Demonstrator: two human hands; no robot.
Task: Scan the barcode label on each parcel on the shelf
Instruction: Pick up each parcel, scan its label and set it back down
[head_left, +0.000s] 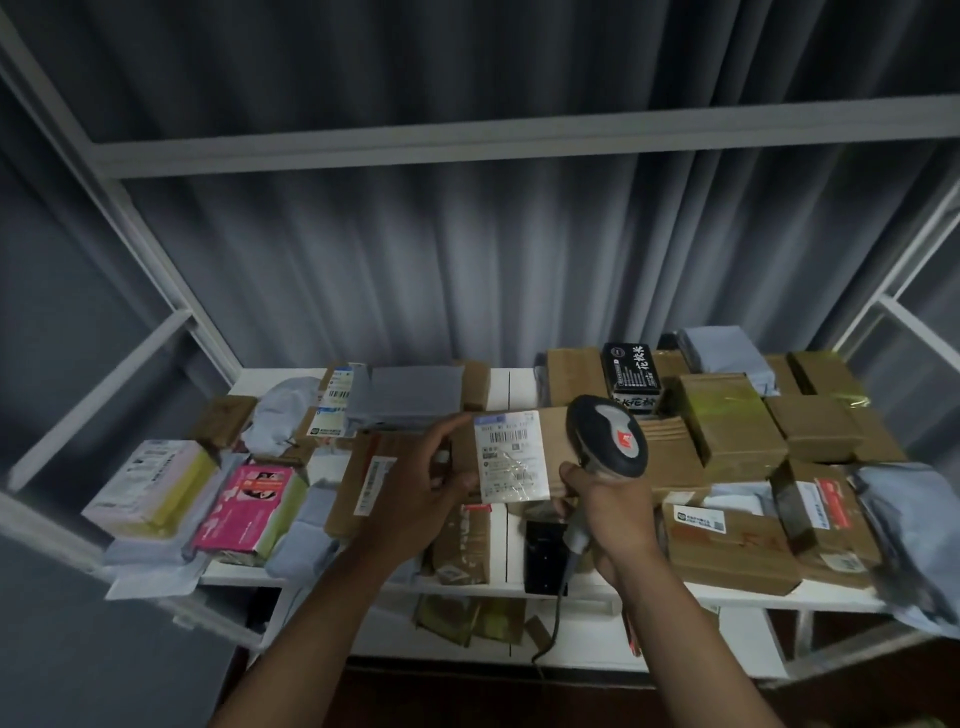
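The left hand (434, 475) is gripping a cardboard parcel (530, 457) by its left end, holding it up over the middle of the shelf (498, 387) with its white barcode label (511, 456) facing the camera. The right hand (605, 512) is curling round the handle of a grey scanner (608, 434), whose head is sitting just right of the label, against the parcel. Other parcels are lying all across the shelf: brown boxes (732, 431) to the right, a pink box (249, 506) and grey bags (311, 519) to the left.
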